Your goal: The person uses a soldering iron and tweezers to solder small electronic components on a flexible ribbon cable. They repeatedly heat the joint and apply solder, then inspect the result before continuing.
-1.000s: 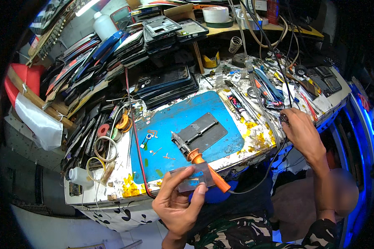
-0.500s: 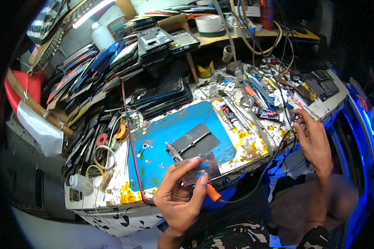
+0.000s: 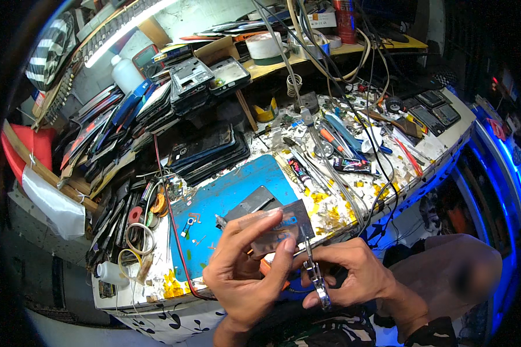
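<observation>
My left hand (image 3: 250, 272) is closed on a thin, dark rectangular piece (image 3: 272, 236) with blue print, pinched between thumb and fingers over the front edge of the bench. Below that piece, the orange handle (image 3: 265, 267) of a corded tool shows in part; whether my left hand also grips it I cannot tell. Held in my right hand (image 3: 353, 272) is a shiny metal tool (image 3: 316, 280), its slim tip up against or just in front of the piece's right part. A flat dark grey panel (image 3: 250, 202) lies on the blue mat (image 3: 260, 173) behind my left hand.
Stacked phone parts (image 3: 208, 150) stand behind the mat. Tubes, an orange-handled tool (image 3: 330, 139) and other hand tools crowd the right side. A red cable (image 3: 176, 231) crosses the mat's left part. Solder spools (image 3: 159, 202) and a white bottle (image 3: 111, 273) are at left.
My right hand has come from the bench's right side to beside my left hand, with the metal tool now plainly visible in it. My left hand still holds the dark piece. The view has shifted.
</observation>
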Action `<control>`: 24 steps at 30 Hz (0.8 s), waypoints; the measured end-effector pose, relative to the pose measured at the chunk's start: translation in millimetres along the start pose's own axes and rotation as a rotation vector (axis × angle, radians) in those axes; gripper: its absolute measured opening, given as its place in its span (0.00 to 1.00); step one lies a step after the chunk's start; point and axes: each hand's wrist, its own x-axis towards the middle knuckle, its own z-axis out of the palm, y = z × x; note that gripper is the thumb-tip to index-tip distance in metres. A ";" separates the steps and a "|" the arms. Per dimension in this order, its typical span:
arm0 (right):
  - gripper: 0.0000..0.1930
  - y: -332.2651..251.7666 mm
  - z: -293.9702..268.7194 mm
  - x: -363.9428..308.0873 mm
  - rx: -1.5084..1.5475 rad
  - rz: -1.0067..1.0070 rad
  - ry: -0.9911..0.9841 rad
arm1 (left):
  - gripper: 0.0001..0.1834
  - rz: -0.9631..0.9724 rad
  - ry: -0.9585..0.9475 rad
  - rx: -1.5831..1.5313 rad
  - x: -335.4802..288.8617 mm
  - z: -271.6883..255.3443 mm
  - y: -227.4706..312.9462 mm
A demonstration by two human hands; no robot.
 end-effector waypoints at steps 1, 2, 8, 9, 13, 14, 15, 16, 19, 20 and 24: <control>0.25 -0.6 0.2 1.1 -0.004 -0.010 0.004 | 0.19 -0.004 -0.009 0.014 -0.1 0.5 -0.7; 0.25 -0.5 0.2 1.5 -0.010 -0.020 0.009 | 0.19 -0.011 -0.012 0.008 -0.4 1.0 -1.8; 0.20 8.3 5.2 1.6 -0.004 -0.041 0.034 | 0.19 0.000 -0.027 0.045 -1.6 -0.6 -7.1; 0.19 9.2 6.6 1.7 0.005 -0.038 0.039 | 0.19 0.002 -0.028 0.050 -2.0 -0.6 -7.5; 0.18 9.3 9.4 2.8 0.036 -0.029 0.066 | 0.19 -0.064 0.012 0.024 -4.1 -0.1 -6.7; 0.17 9.2 10.4 2.9 0.048 -0.015 0.068 | 0.19 -0.056 0.018 0.033 -4.4 -0.4 -6.8; 0.16 9.4 9.5 2.6 0.023 -0.064 0.054 | 0.19 -0.048 0.020 0.039 -4.7 -0.4 -7.2; 0.17 10.2 10.3 2.4 0.019 -0.067 0.064 | 0.19 -0.036 0.001 0.070 -5.2 -1.0 -7.5; 0.15 16.6 15.5 4.6 0.019 -0.100 0.111 | 0.18 -0.053 0.014 0.105 -8.0 -0.6 -8.4; 0.15 19.0 17.9 5.2 0.012 -0.109 0.146 | 0.18 -0.073 0.006 0.106 -8.3 -0.7 -9.2; 0.15 23.1 20.0 2.7 -0.006 -0.050 0.168 | 0.18 -0.062 0.004 0.129 -6.3 -3.1 -13.2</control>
